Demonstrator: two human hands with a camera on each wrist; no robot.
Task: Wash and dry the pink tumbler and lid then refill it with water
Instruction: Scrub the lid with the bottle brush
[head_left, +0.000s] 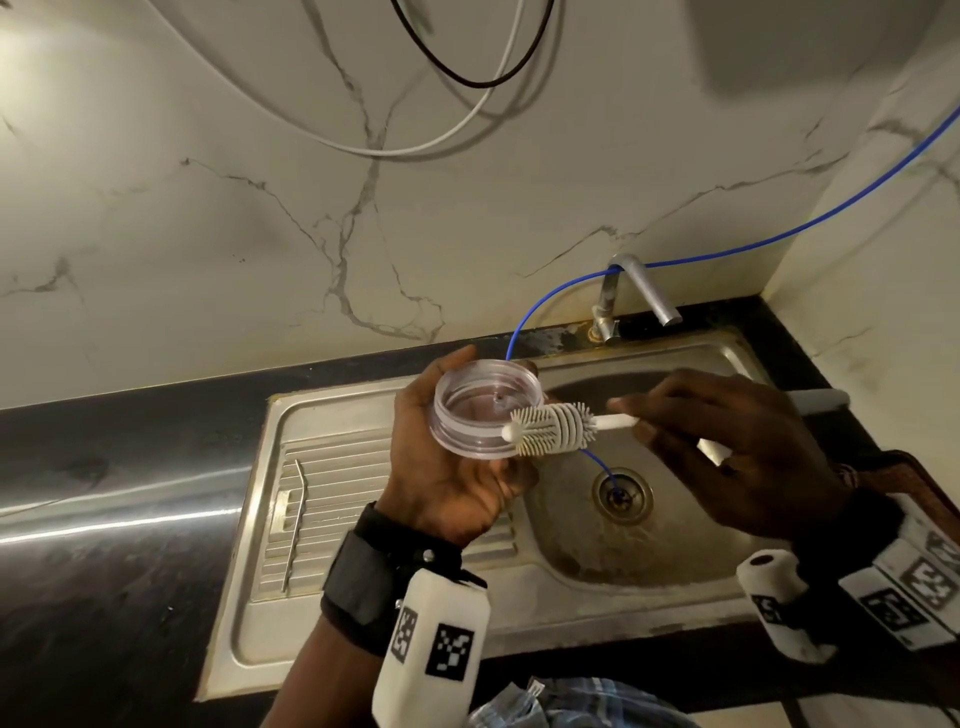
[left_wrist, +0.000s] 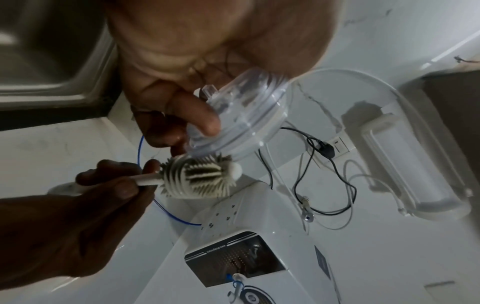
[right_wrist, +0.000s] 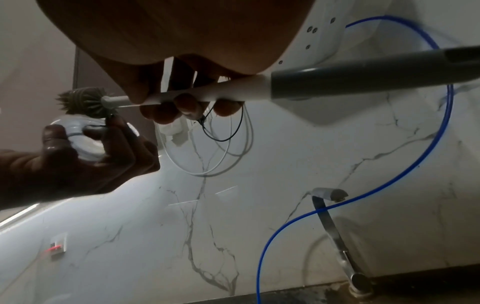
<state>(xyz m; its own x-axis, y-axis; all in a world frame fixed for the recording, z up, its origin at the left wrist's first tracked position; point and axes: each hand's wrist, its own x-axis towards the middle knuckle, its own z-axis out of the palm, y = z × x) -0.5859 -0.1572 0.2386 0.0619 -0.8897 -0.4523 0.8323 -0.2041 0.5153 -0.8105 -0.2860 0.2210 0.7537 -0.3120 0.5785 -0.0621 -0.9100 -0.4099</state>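
the left hand (head_left: 447, 483) cups the clear round plastic lid (head_left: 480, 410) by its rim, fingers curled round it, underside up, held above the stainless steel sink (head_left: 649, 561). the right hand (head_left: 737, 447) pinches the white shaft of the bottle brush w/ pale silicone bristles (head_left: 553, 428), fingers wrapped round it, brush head lying across the lid's near rim. judged step: scrubbing the lid. no water runs from the chrome tap (head_left: 641, 291). the pink tumbler isn't visible in any view. risks: a wet lid held only at its edge could slip into the basin if the brush pushes too hard; bristles may flick drops; the thin blue tube (head_left: 602, 462) running into the drain could snag the brush. a bent metal straw (head_left: 296, 519) lies on the drainboard.
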